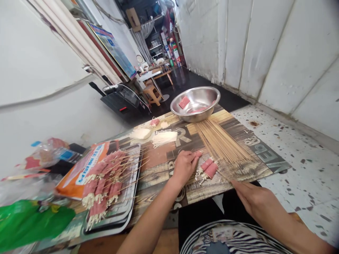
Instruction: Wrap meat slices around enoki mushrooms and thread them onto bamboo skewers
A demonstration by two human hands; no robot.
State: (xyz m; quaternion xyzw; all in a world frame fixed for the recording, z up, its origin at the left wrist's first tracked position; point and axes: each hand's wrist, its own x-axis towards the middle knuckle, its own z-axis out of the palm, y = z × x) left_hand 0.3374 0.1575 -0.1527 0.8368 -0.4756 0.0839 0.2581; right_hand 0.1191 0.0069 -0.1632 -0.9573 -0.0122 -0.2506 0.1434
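Observation:
My left hand [185, 165] rests on the printed board [164, 160], fingers curled and pinched on a pink meat roll [198, 153] at its fingertips. Two more pink rolls with enoki mushroom [208, 168] lie just right of it. My right hand [247, 195] sits at the board's near edge with its fingers closed on a thin bamboo skewer whose tip points toward the rolls. A fan of loose bamboo skewers [221, 143] lies beyond the rolls.
A steel bowl [195, 103] with meat slices stands at the board's far end. A tray [124, 211] on the left holds several finished skewers. Enoki bundles [162, 137] lie mid-board. Plastic bags [31, 218] crowd the left; speckled floor lies to the right.

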